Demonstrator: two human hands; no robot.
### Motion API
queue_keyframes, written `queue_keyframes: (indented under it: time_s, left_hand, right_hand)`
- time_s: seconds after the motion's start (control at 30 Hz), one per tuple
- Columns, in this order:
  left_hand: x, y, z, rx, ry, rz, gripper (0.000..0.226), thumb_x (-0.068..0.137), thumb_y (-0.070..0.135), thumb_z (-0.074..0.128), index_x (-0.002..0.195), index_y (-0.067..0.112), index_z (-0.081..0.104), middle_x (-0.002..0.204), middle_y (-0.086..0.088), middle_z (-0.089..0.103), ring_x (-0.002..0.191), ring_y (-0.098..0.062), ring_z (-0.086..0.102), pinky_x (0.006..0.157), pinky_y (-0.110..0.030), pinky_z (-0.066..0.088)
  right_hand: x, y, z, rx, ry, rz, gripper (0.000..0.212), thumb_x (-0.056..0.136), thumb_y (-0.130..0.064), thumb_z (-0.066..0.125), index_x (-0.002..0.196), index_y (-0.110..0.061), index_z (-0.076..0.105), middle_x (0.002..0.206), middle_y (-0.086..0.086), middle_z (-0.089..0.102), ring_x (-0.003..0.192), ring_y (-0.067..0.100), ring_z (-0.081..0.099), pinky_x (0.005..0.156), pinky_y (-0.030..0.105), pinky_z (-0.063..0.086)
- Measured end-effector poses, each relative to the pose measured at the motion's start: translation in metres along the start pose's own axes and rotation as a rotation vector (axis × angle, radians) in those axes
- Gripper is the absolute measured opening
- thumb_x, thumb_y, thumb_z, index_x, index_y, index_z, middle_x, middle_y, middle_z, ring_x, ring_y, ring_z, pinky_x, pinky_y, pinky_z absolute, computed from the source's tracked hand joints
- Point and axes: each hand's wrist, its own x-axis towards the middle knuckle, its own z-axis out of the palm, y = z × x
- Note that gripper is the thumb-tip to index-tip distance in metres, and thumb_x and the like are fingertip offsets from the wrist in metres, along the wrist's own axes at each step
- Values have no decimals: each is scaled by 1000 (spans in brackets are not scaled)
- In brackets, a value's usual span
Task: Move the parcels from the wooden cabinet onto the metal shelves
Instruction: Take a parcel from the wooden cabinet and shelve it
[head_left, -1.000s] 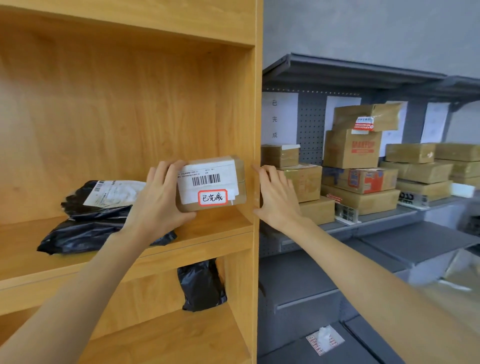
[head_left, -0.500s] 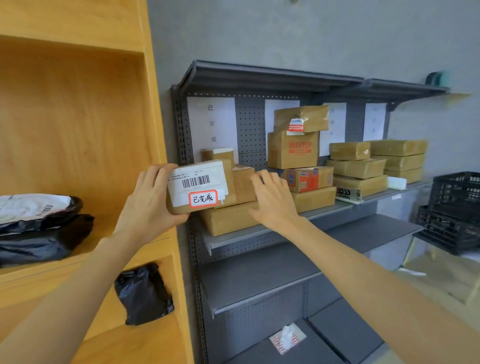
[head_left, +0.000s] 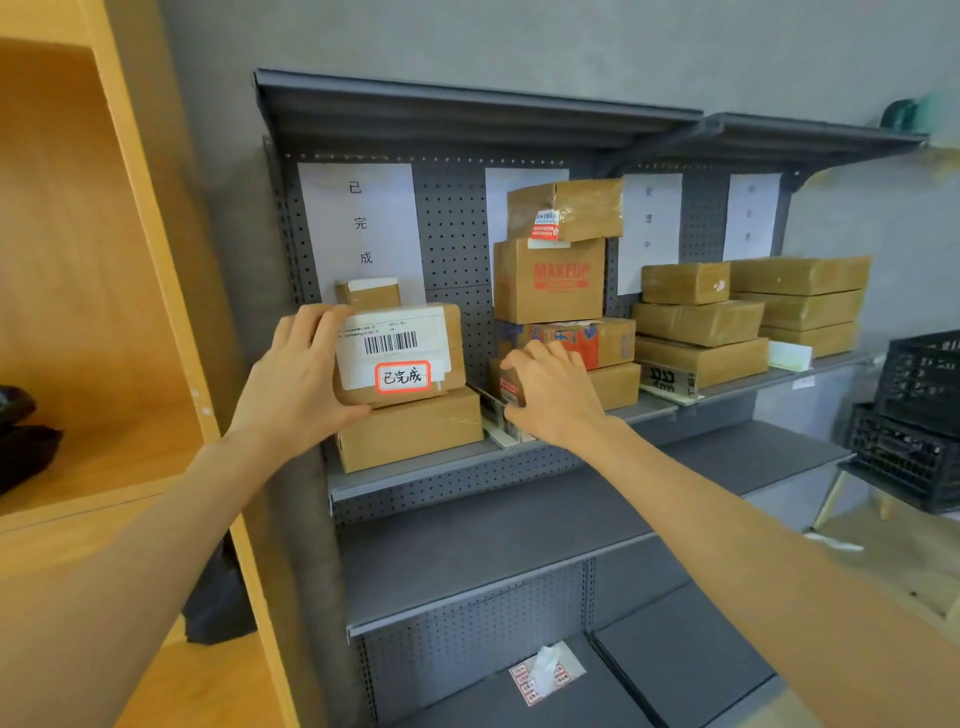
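Gripping labelled parcel (head_left: 400, 353) in left hand (head_left: 296, 384) atop box (head_left: 410, 428) on metal shelves (head_left: 519, 457); right hand (head_left: 556, 395) loosely curled, holding nothing.

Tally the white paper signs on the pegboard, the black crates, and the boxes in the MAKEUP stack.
White paper signs: 4
Black crates: 2
Boxes in the MAKEUP stack: 4
Total: 10

Your left hand (head_left: 296, 384) now carries the labelled parcel (head_left: 399, 353) out of the wooden cabinet (head_left: 104, 291) onto the stack on the metal shelves (head_left: 467, 462), your right hand (head_left: 553, 395) off it, fingers curled near the neighbouring boxes (head_left: 613, 384).
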Motion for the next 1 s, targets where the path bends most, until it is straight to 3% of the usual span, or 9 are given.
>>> queue_keyframes:
  time_s: [0.37,0.57,0.73,1.0]
  left_hand:
    - [81,-47,75,0,84,-115,90,64,24,87,138,7,38,134,-14,42,122,-32,38,85,-52,48]
    - [142,-74,102,27,94,-125,94,64,28,87,140,7,34,136,-14,40,123,-31,36,92,-53,45]
    - [189,-92,120,90,115,-96,91,65,25,86,138,7,35,134,-14,40,120,-31,36,88,-55,47]
    - [236,-125,143,212,182,-123,90,66,31,85,138,7,36,135,-15,40,119,-31,37,89,-49,45]
  right_hand:
    - [110,41,54,-44,-16,-50,51,88,-30,60,135,-16,45,132,8,47,124,28,39,102,39,31]
    - [179,57,78,-34,22,-68,50,89,-31,59,135,-16,45,132,7,47,122,28,40,101,38,33]
    - [235,66,97,12,43,-103,48,90,-29,59,134,-16,46,133,7,47,125,28,39,101,37,30]
    - [319,74,132,37,92,-218,51,91,-30,59,138,-16,43,135,9,46,127,29,38,104,39,31]
